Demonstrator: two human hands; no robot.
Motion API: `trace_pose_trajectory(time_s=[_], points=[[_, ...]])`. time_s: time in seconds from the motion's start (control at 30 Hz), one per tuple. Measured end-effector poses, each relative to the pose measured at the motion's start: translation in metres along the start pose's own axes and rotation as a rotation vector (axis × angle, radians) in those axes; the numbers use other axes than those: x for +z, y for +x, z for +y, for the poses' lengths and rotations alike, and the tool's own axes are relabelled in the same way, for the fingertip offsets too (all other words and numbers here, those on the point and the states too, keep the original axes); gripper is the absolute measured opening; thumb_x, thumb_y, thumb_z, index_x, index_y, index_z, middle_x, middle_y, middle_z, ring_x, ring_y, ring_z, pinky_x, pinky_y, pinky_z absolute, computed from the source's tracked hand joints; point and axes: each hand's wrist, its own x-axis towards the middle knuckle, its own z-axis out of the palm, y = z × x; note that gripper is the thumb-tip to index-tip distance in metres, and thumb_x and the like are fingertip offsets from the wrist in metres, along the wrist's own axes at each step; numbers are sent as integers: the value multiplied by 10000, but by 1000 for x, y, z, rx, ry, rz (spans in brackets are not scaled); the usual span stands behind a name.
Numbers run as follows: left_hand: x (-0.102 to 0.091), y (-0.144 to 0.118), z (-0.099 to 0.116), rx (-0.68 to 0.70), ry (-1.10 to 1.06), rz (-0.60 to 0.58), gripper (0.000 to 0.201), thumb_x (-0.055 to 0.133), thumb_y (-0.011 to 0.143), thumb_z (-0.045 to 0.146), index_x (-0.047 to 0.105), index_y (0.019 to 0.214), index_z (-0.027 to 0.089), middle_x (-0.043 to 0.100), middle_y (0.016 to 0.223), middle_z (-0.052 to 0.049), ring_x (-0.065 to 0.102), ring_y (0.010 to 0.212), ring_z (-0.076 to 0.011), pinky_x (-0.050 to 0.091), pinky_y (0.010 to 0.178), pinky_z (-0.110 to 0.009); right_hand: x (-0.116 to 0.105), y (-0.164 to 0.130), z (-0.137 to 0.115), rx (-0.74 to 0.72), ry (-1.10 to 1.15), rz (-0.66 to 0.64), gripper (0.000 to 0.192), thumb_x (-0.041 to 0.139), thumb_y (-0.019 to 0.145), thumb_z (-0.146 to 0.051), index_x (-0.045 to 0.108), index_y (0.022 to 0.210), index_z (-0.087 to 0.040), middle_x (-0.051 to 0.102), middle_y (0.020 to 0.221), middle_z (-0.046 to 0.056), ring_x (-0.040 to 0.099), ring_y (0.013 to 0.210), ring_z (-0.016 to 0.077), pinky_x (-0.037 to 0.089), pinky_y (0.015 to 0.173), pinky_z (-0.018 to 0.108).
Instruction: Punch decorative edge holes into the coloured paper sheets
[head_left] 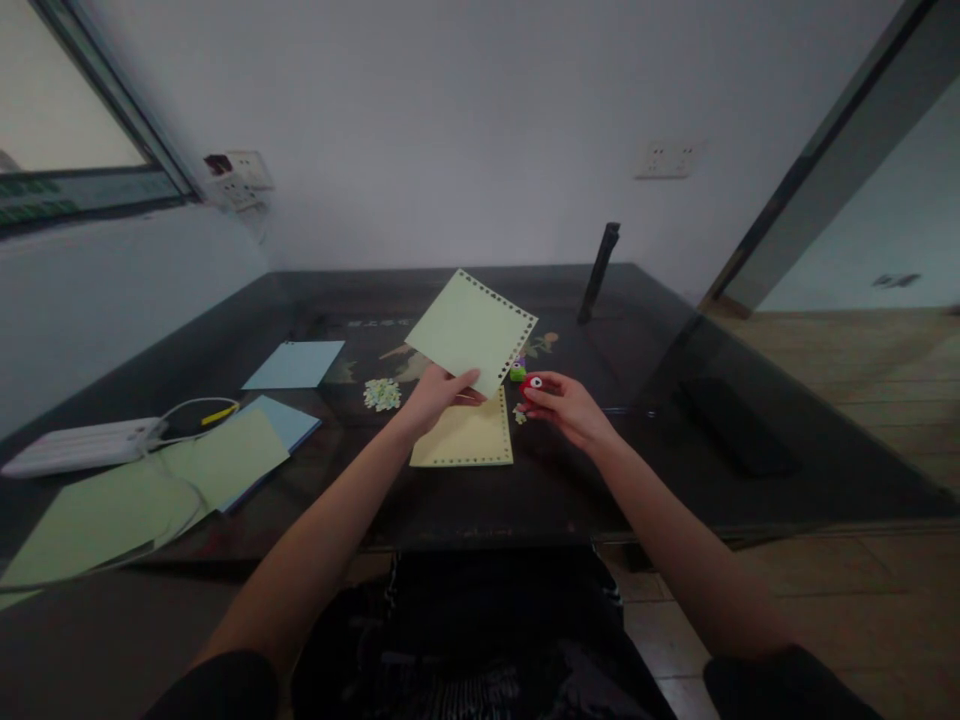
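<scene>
My left hand [444,398] pinches a pale green sheet of paper [466,325] by its lower corner, tilted above the table. Small holes run along two of its edges. Beneath it lies a yellowish sheet [461,435], also with holes along its right and bottom edges. Closed around a small red hole punch [532,388] with an eye-like spot is my right hand [566,405], just right of the green sheet's lower corner. A small green object [517,372] with a similar spot is beside it. Paper bits [520,413] lie near my right fingers.
A larger heap of paper bits [382,394] is left of my left hand. Further left are a blue sheet [296,364], green sheets [142,500] and a white power strip [82,447] with its cable. A black phone-like slab [735,425] lies right; a dark upright bar [598,272] stands behind.
</scene>
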Motion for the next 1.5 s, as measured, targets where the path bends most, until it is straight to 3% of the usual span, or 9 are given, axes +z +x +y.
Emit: trace_pose_trajectory(time_s=[0.17,0.37,0.5,0.67,1.07,1.2,1.5], points=[[20,9,-13,130,80,94,198,671,756,222,627,873,68,694,647,-69,630,501,-128,532,538,-224,0,4,13,-1,172,10,378,829,568,-216,636,893,-197,662,834,6,671,714,149,575,779,329],[15,12,-30,150,144,98,228,694,734,278,640,812,71,690,640,-73,640,528,-144,524,540,-225,1,6,20,-4,175,24,249,754,697,-308,638,887,-197,681,839,23,658,715,139,544,878,399],[15,10,-33,131,92,120,253,701,730,268,636,871,69,706,713,-82,647,549,-143,549,574,-247,2,5,20,-12,104,10,304,757,686,-316,632,934,-192,694,890,43,668,784,164,539,881,407],[20,8,-31,108,58,100,278,685,743,215,628,966,61,721,783,-104,672,593,-162,573,608,-270,4,4,18,-14,124,22,269,778,651,-290,644,856,-176,691,913,52,672,820,175,533,887,386],[21,6,-30,123,65,68,265,678,749,218,620,956,63,718,790,-113,672,595,-157,573,596,-254,6,1,15,-18,102,-13,320,801,612,-282,645,869,-172,679,866,35,668,771,153,524,880,372],[24,5,-31,121,41,44,284,662,754,192,605,1013,90,719,892,-107,677,631,-146,581,648,-263,7,2,16,-18,79,2,346,816,583,-289,633,856,-181,679,883,35,659,787,157,525,875,378],[26,3,-29,184,171,48,315,675,716,171,603,1012,88,713,954,-127,683,652,-164,565,612,-253,6,3,19,-32,0,27,309,790,586,-261,607,822,-184,675,853,24,644,776,153,527,835,373]])
